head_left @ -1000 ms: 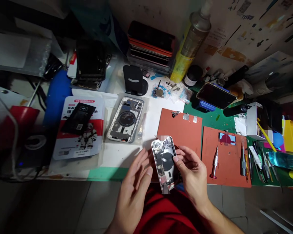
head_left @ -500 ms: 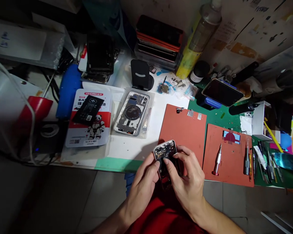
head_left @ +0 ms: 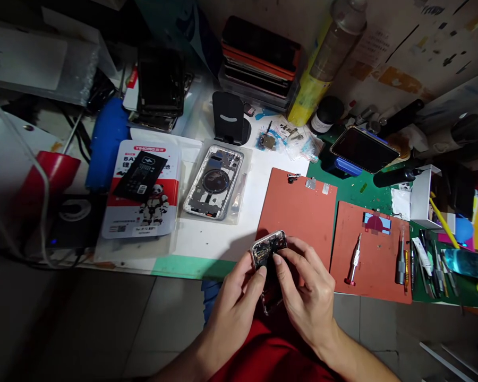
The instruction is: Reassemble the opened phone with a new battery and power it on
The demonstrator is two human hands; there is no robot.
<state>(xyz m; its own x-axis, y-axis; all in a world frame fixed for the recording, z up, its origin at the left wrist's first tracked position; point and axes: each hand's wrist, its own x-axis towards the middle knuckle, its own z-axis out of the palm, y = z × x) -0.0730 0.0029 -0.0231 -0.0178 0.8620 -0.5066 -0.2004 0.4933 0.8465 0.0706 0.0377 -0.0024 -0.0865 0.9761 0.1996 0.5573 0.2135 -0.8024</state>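
Fingers [head_left: 282,271] on an opened, silver-rimmed phone [head_left: 265,251]

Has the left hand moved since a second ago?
Yes: the left hand has moved right, slightly nearer the silver screwdriver on the mat, and now holds the opened phone.

Both bare forearms reach in from the near side, the left forearm [head_left: 185,355] slanting toward the far right, the right forearm [head_left: 352,353] toward the far left. The left hand [head_left: 237,305] is cupped in a hold, its thumb [head_left: 256,282] stretched toward the far right. The right hand [head_left: 313,297] faces it, palm inward, fingers [head_left: 302,258] bent, index fingertip just beside the thumb tip. The two hands are close together but apart.
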